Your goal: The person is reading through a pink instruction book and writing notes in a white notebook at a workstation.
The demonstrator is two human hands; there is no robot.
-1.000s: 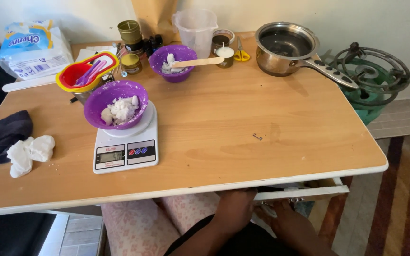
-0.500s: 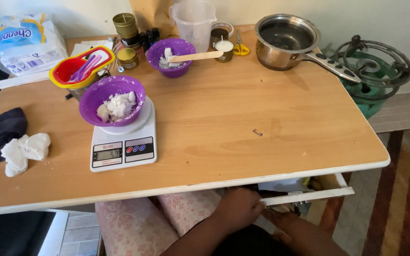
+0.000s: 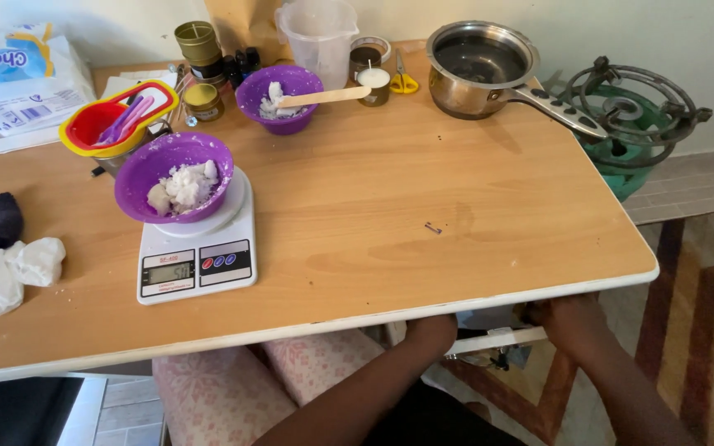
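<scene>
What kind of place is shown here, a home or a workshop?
Probably a home, with a table used for a craft with wax or similar. A wooden table carries a kitchen scale and a saucepan, and a striped rug lies on the floor.

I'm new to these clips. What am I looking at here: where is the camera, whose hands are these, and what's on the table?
The camera sits on a person's head and looks down at a wooden table. Both bare hands reach under the front edge: the left hand and the right hand are at a white drawer below the tabletop; whether they grip anything is hidden. On top stands a kitchen scale bearing a purple bowl of white chunks, a second purple bowl with a wooden stick, a steel saucepan, and crumpled tissue.
</scene>
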